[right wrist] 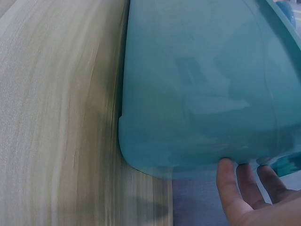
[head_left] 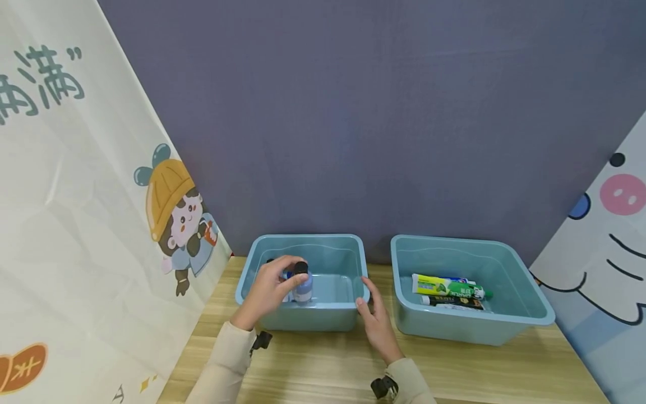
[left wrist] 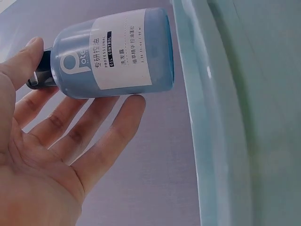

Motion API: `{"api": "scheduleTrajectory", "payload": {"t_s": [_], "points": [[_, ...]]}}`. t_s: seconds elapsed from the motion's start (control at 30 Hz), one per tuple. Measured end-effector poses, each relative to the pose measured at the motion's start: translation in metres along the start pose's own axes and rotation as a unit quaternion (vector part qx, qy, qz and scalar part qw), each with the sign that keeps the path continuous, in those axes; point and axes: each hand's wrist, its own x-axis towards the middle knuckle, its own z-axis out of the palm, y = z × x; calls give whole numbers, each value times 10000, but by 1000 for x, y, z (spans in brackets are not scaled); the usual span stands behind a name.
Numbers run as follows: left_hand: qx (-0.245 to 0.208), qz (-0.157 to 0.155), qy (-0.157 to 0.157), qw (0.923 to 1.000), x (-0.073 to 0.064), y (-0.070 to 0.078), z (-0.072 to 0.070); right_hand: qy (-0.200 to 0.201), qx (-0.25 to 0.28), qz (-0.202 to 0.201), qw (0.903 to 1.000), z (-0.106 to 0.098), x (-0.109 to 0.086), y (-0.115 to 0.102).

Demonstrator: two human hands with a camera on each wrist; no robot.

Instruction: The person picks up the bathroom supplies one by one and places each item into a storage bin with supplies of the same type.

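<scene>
In the head view my left hand (head_left: 270, 289) holds a small shampoo bottle (head_left: 303, 290) by its black cap over the left blue bin (head_left: 313, 320). The left wrist view shows the bottle's (left wrist: 122, 52) translucent blue body with a white label, clasped near the cap between thumb and fingers. Part of another dark-topped item (head_left: 270, 260) peeks out behind that hand; most of it is hidden. At the same bin's front right corner, my right hand (head_left: 378, 325) touches the rim. Its nearly straight fingers (right wrist: 228, 183) rest against the bin's outer wall (right wrist: 197, 94) in the right wrist view.
A second blue bin (head_left: 469, 322) stands to the right, with a gap between the two. Inside lie a yellow-green toothpaste tube (head_left: 444, 286), a black tube (head_left: 456, 303) and others partly covered. Behind the wooden table (head_left: 313, 365) rises a grey-purple backdrop (head_left: 353, 123).
</scene>
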Motion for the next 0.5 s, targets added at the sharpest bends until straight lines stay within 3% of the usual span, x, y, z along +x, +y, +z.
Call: {"api": "scheduleTrajectory", "payload": {"t_s": [0.3,0.5], "points": [[348,0,-436,9984,20,-5,-6,-8,12,-16,10000,-1,0,-2],[545,-183,-676,9961,30,-8,-8,-21,42,1,10000,0,0,-2]]}}
